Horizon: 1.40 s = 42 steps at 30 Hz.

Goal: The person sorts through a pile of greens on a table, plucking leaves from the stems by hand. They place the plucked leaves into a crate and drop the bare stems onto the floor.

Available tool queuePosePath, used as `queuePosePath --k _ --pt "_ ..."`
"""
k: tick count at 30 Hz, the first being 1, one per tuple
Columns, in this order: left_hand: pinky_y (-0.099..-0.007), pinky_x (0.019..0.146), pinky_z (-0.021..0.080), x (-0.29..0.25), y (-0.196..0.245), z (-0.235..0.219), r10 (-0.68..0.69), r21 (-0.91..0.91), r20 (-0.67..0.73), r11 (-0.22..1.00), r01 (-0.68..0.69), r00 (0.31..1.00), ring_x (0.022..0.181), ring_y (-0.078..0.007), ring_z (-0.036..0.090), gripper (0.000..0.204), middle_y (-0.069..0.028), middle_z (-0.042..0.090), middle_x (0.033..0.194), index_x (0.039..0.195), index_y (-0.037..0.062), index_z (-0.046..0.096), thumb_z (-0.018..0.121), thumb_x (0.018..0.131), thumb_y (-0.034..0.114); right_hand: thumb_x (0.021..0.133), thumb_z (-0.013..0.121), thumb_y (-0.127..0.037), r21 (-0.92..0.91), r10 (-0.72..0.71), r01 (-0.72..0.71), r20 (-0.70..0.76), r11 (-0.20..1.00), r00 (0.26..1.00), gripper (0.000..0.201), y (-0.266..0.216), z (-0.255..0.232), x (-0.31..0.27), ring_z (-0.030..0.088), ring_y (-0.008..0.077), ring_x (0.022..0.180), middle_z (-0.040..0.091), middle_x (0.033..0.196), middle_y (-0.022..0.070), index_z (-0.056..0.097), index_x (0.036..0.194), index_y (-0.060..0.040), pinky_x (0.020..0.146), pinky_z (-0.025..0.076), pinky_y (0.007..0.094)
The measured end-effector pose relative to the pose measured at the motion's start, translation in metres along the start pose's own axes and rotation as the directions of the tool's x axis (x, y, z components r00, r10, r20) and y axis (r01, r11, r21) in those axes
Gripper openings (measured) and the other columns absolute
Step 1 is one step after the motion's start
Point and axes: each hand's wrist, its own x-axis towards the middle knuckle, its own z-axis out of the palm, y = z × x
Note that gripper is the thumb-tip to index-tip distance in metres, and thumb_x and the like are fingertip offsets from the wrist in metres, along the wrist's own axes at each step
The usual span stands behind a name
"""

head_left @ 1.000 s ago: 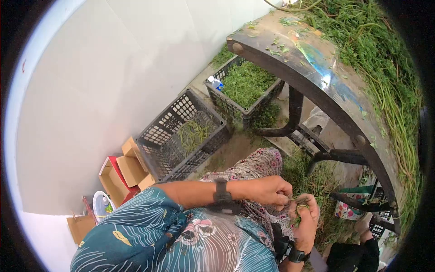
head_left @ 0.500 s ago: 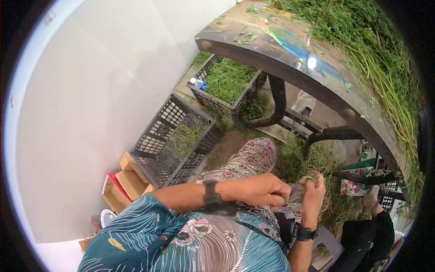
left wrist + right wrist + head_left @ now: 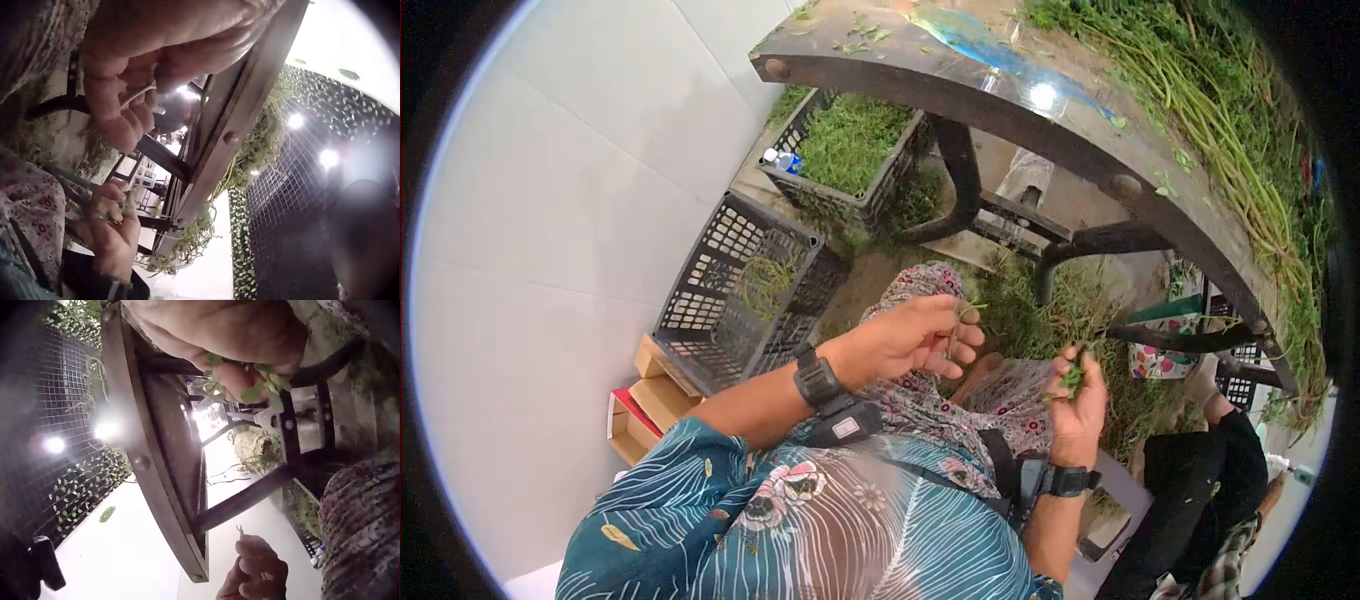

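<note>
My left hand [image 3: 910, 340] is over the lap, pinching a thin green stem [image 3: 139, 94] between thumb and fingers. To its right and a little lower is my right hand [image 3: 1080, 405], turned upward, its fingers curled round a small bunch of green leaves [image 3: 1072, 374]. In the right wrist view leafy tips [image 3: 265, 384] stick out between the fingers. A gap separates the two hands. Beyond them, a heap of long-stemmed greens [image 3: 1200, 95] covers the far side of the curved table [image 3: 880, 48].
On the floor at left is a black crate [image 3: 700, 270] with some stems inside. Behind it another crate [image 3: 870, 210] holds leaves and a bottle [image 3: 780, 160]. Cardboard boxes [image 3: 650, 400] lie near the wall. Loose greens [image 3: 1040, 310] cover the floor under the table. Another person's dark-clothed leg [image 3: 1180, 500] is at right.
The hands were close together one second ago and have moved apart. My left hand has risen to the left with a stem; the leaves in my right hand now show. The head view has shifted right.
</note>
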Motion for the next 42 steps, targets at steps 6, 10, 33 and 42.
queuePosePath --k 6,10,33,42 --pt "-0.0387 0.080 0.052 0.007 -0.014 -0.001 -0.100 -0.190 0.006 0.977 0.099 0.995 0.095 -0.0227 0.058 0.030 -0.0113 0.055 0.111 0.115 0.0059 0.048 0.048 0.092 0.024 0.088 0.052 -0.015 -0.344 -0.093 0.115 0.081 0.932 0.992 0.012 0.030 0.056 -0.016 0.054 0.0132 0.077 0.056 0.089 0.0037 0.053 0.097 -0.0068 0.058 0.044 0.0242" --pt "-0.0401 0.085 0.049 0.025 -0.030 0.012 -0.077 -0.362 0.090 0.926 0.105 0.993 0.103 -0.0236 0.054 0.029 -0.0094 0.052 0.115 0.116 0.0065 0.049 0.047 0.093 0.025 0.084 0.051 -0.007 -0.812 -0.112 0.410 0.402 0.415 0.909 0.023 0.046 0.098 -0.032 0.056 0.0156 0.088 0.060 0.098 0.0075 0.054 0.105 -0.0015 0.077 0.046 0.0281" --pt "-0.0434 0.093 0.041 0.019 0.025 -0.119 0.245 -0.199 -0.219 0.936 -0.289 0.944 0.109 -0.0265 0.050 0.036 -0.0124 0.054 0.118 0.119 0.0034 0.049 0.045 0.093 0.028 0.087 0.057 -0.030 -0.922 -0.162 0.286 0.251 0.260 0.954 0.037 -0.014 0.011 -0.025 0.058 0.0163 0.083 0.060 0.095 0.0080 0.054 0.107 0.0008 0.077 0.047 0.0322" --pt "-0.0313 0.081 0.048 -0.018 0.014 -0.077 0.142 0.060 -0.127 0.989 -0.136 0.982 0.093 -0.0182 0.057 0.030 -0.0098 0.059 0.106 0.108 0.0015 0.055 0.047 0.092 0.026 0.087 0.055 -0.023 -0.496 -0.224 0.731 0.734 0.468 0.641 0.026 -0.049 0.115 -0.104 0.057 0.0201 0.086 0.059 0.094 0.0122 0.055 0.095 0.0015 0.079 0.046 0.0348"
